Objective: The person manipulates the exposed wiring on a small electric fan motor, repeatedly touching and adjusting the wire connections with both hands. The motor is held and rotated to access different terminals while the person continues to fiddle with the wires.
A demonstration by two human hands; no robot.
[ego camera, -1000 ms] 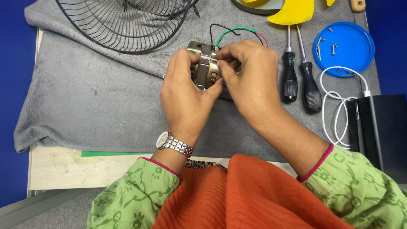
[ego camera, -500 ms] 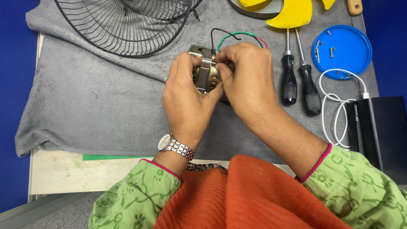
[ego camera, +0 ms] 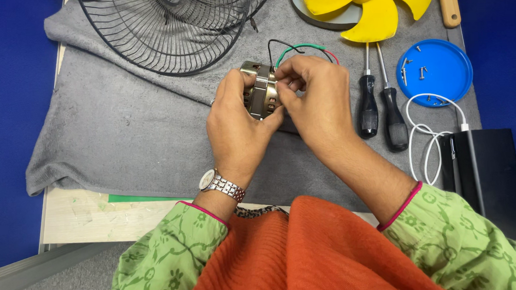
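A: What is being worked on at this moment?

B: A small metal motor (ego camera: 259,96) is held up over the grey cloth (ego camera: 122,128), just above the middle of the frame. It is cupped from the left by the left hand (ego camera: 237,123), with the thumb pressed under it, and it is pinched from the right by the fingertips of the right hand (ego camera: 317,103). Both hands are closed on it.

A: Which step does that suggest?

B: A fine handling step is judged to be in hand: the motor casing appears to be turned or steadied while something at its right face is fingered. What exactly is being gripped there cannot be told, since it is hidden by the fingers.

A: Where do the wires (ego camera: 300,48) go?

B: Black, green and red wires are seen arching out above the right hand, towards the top centre.

A: What would a next move call for?

B: A steady hold by the left hand would be needed, and care that the wires are not strained. If a tool is wanted, two screwdrivers (ego camera: 381,106) are laid just right of the hands, and loose screws are kept in the blue lid (ego camera: 448,64) at the upper right.
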